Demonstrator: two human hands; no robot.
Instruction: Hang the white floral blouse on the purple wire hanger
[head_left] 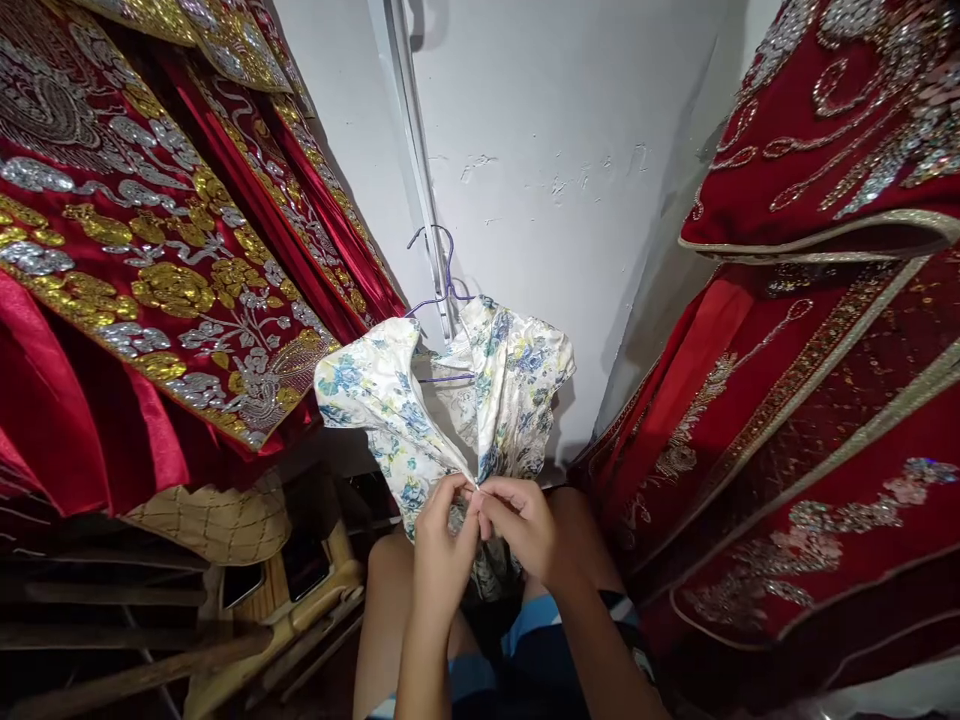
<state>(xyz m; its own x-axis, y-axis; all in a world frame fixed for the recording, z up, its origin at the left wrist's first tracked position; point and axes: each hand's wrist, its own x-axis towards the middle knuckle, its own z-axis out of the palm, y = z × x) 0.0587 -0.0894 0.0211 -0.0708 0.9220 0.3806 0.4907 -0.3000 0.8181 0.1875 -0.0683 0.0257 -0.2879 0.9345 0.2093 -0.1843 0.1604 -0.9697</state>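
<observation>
A short-sleeved white blouse (514, 375) with blue and yellow flowers hangs on a thin purple hanger (448, 270). Its front gapes from the neckline down to my fingers, and its lower part is partly hidden behind my hands. My left hand (442, 520) pinches the left front edge where the opening narrows. Right beside it, fingertips touching, my right hand (521, 518) pinches the other edge at the same spot. Whether a button or a zip lies between the fingertips cannot be made out.
Red gowns with gold and silver sequins (172, 285) hang at left, and more beaded red garments (840, 400) at right. A metal rail (420, 150) runs down the pale wall (555, 130). A wooden chair (315, 590) stands at lower left, near my bare knees.
</observation>
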